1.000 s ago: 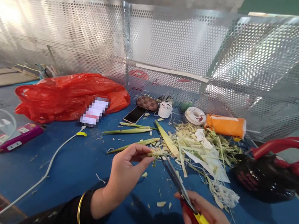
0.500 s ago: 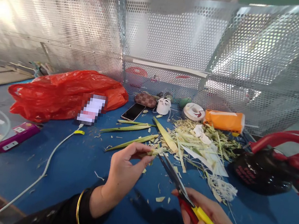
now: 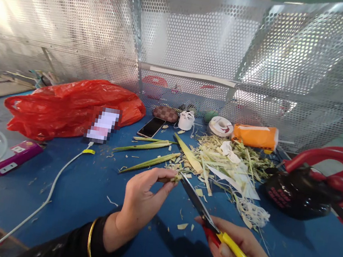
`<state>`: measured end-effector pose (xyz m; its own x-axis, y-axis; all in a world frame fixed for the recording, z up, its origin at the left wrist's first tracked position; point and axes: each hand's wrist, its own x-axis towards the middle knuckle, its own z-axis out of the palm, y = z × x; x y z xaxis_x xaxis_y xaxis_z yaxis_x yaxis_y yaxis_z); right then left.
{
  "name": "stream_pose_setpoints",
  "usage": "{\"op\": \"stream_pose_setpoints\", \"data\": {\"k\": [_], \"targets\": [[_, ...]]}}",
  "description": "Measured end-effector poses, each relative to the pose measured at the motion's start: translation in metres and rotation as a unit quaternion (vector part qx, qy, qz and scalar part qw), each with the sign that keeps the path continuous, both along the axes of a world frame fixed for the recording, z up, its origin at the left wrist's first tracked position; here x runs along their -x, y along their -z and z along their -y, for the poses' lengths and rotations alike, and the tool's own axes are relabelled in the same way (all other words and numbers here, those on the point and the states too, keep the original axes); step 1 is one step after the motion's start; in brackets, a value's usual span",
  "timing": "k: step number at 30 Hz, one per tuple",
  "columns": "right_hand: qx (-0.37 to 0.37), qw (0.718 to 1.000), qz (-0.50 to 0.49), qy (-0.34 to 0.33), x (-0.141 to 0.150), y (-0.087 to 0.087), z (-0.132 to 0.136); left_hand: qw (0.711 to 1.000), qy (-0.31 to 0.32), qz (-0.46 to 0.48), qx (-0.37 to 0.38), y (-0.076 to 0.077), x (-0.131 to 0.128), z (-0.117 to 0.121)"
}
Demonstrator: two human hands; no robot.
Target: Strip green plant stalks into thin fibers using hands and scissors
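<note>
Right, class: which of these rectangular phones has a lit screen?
The bright-screened phone by the red plastic bag, with the white cable; the dark-screened one is near the brown checkered case.

The flat blue bench [image 3: 82,201] supports a crumpled red plastic bag [image 3: 75,98], a rectangular black-screened phone [image 3: 152,127], slender green-yellow leaf strips [image 3: 149,162] and an oblong orange packet [image 3: 255,136].

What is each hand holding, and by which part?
The left hand pinches a small pale-green plant piece just behind its protruding tip. The right hand grips long steel-bladed scissors by their red-and-yellow handles.
</note>
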<state>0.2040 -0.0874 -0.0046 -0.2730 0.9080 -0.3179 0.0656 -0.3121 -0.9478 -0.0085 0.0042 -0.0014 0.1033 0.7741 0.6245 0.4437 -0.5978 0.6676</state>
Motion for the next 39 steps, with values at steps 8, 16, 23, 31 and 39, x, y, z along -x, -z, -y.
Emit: {"op": "stream_pose_setpoints", "data": {"k": [8, 16, 23, 31, 39], "targets": [[0.028, 0.999, -0.001, 0.021, 0.003, 0.002, 0.001, 1.0, -0.001, 0.011, -0.007, 0.002, 0.001, -0.001], [-0.051, 0.997, -0.016, 0.062, 0.006, 0.002, 0.002, 0.997, 0.006, 0.058, 0.051, 0.001, 0.0, -0.003], [-0.118, 0.991, -0.01, 0.063, 0.0, 0.001, 0.0, 0.927, 0.065, 0.239, 0.28, -0.006, 0.0, -0.01], [-0.117, 0.993, -0.001, 0.029, -0.003, 0.013, -0.004, 0.773, 0.165, 0.408, 0.457, -0.004, 0.001, -0.013], [-0.363, 0.866, 0.337, 0.059, -0.012, 0.023, -0.006, 0.725, 0.211, 0.398, 0.521, -0.001, 0.003, -0.013]]}}
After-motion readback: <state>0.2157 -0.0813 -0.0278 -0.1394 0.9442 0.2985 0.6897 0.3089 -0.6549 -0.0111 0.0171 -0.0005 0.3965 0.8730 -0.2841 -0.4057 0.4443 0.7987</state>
